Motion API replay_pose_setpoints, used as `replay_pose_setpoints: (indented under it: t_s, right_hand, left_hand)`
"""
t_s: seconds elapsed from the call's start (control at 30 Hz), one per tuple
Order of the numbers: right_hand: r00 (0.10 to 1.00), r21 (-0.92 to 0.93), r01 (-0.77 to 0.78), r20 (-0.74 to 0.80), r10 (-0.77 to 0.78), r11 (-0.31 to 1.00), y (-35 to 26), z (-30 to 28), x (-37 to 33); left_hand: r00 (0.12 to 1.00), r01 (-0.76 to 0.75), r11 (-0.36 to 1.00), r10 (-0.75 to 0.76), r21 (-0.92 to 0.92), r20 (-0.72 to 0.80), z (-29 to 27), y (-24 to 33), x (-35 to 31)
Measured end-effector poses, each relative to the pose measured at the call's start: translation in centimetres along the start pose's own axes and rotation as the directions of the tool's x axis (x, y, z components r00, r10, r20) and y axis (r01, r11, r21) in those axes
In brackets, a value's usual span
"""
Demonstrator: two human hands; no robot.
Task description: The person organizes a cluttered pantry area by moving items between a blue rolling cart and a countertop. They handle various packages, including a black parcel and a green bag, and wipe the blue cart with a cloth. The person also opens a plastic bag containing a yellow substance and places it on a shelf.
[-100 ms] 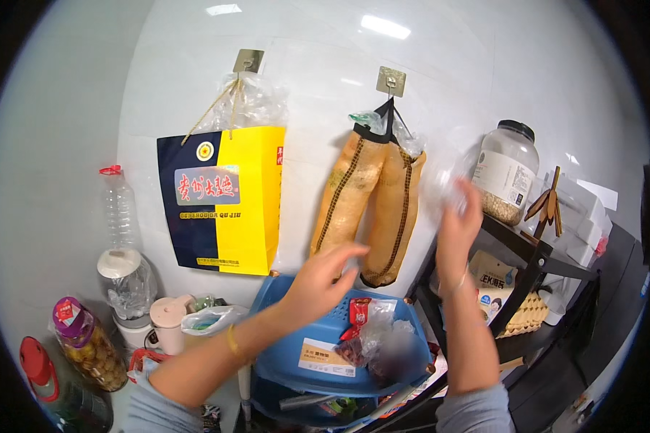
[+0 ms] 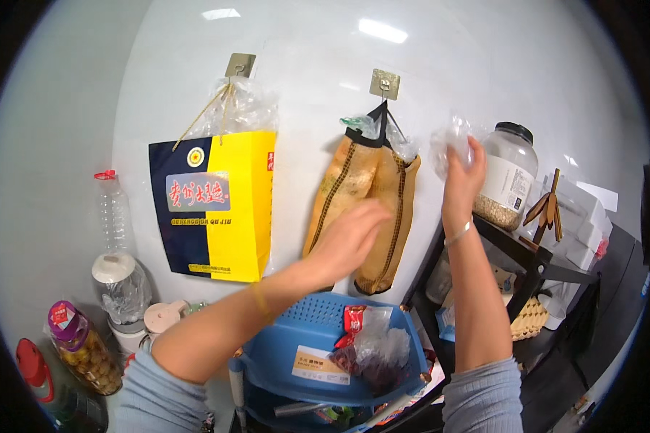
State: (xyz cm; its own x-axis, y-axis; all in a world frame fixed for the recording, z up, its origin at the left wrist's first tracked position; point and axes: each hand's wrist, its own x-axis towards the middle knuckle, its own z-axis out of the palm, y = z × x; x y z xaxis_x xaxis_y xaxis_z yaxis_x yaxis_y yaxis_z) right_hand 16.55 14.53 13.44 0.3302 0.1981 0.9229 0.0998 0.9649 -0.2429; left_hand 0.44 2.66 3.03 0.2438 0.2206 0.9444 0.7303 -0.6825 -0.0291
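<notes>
My right hand (image 2: 464, 177) is raised near the wall, fingers closed on a crumpled clear plastic bag (image 2: 451, 146). Just right of it stands a large clear jar (image 2: 508, 173) with a black lid, holding grain-like flakes. My left hand (image 2: 354, 238) is in front of a hanging pair of tan mesh tubes (image 2: 390, 216) with black trim; motion smears its fingers, so their state is unclear. Plastic bags stick out of the tube tops. Whether the left hand touches the mesh cannot be made out. Under both arms is a blue basket (image 2: 285, 353) with a red packet (image 2: 352, 325) and bagged items.
A navy-and-yellow paper bag (image 2: 213, 216) hangs from a hook at left. Below are a clear bottle (image 2: 114, 213), a white-lidded appliance (image 2: 119, 289), a pink-lidded cup (image 2: 167, 317) and purple-lidded jar (image 2: 87, 346). A black shelf (image 2: 513, 249) stands at right.
My left hand has moved up and right, across the mesh tubes. My right hand has gone slightly higher with the clear plastic bag. The whole view has shifted a little.
</notes>
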Motion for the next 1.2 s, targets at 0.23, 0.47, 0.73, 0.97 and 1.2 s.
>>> replay_pose_setpoints:
  t_s: [0.23,0.47,0.73,0.97,1.2]
  right_hand:
    - [0.926,0.072,0.062,0.368,-0.085,0.995,4.0,5.6,3.5]
    - [0.612,0.088,0.252,0.756,-0.229,0.964,7.6,4.0,2.2]
    - [0.49,0.106,-0.058,0.87,-0.064,0.993,7.1,3.8,3.0]
    - [0.531,0.278,-0.073,0.823,-0.199,0.958,8.3,6.2,3.7]
    - [0.364,0.029,0.538,0.893,-0.263,0.842,7.6,6.3,5.0]
  left_hand:
    - [0.996,-0.023,0.913,0.056,0.406,-0.071,5.8,-7.5,11.7]
    - [0.9,-0.187,0.612,-0.206,0.769,0.383,4.8,-7.7,12.9]
    - [0.917,-0.132,0.743,-0.159,0.656,0.365,2.5,-10.9,13.6]
    - [0.833,-0.264,0.812,-0.08,0.521,0.547,2.7,-12.9,14.4]
    - [0.885,-0.383,0.816,0.189,0.433,0.426,2.5,-10.5,13.2]
